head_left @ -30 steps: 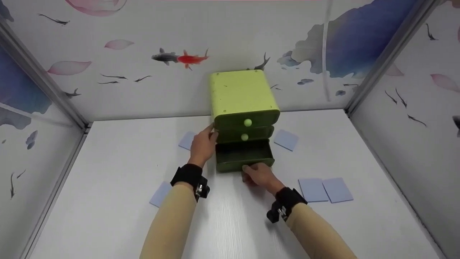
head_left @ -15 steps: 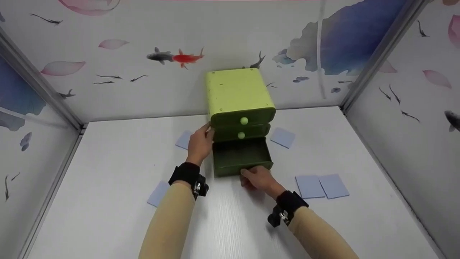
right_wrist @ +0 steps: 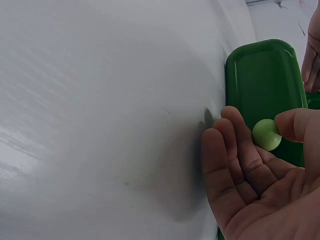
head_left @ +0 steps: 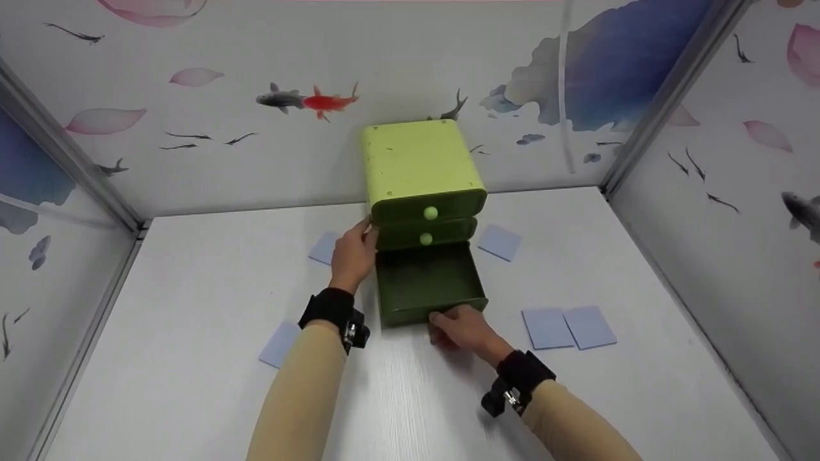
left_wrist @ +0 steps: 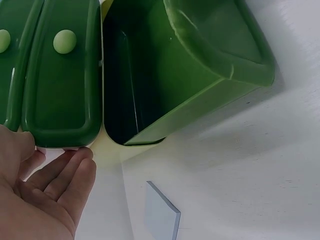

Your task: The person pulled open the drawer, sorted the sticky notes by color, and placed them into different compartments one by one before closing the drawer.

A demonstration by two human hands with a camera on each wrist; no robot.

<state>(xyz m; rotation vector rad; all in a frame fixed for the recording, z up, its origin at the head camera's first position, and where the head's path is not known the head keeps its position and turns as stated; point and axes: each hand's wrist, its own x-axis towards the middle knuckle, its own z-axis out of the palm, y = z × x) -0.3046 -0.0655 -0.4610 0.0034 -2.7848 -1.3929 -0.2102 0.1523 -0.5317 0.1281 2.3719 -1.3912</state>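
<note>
A small green drawer cabinet (head_left: 423,160) with a lime top stands against the back wall. Its bottom drawer (head_left: 429,278) is pulled well out, and I see nothing inside it. My right hand (head_left: 466,328) pinches the round light-green knob (right_wrist: 266,135) of this drawer between thumb and fingers. On the cabinet's left side rests my left hand (head_left: 353,255), its fingertips against the edge by the middle drawer (left_wrist: 62,90). The top drawer and middle drawer, each with its own knob, are in.
Thin pale-blue square tiles lie around the white table (head_left: 192,307): one behind the left hand (head_left: 322,248), one by the left forearm (head_left: 280,344), one right of the cabinet (head_left: 500,242), and a pair (head_left: 569,328) further right. Printed walls enclose the back and sides.
The bottom drawer has slid further out toward me, drawn by the right hand on its knob. My left hand stays at the cabinet's side. The head view has shifted slightly.
</note>
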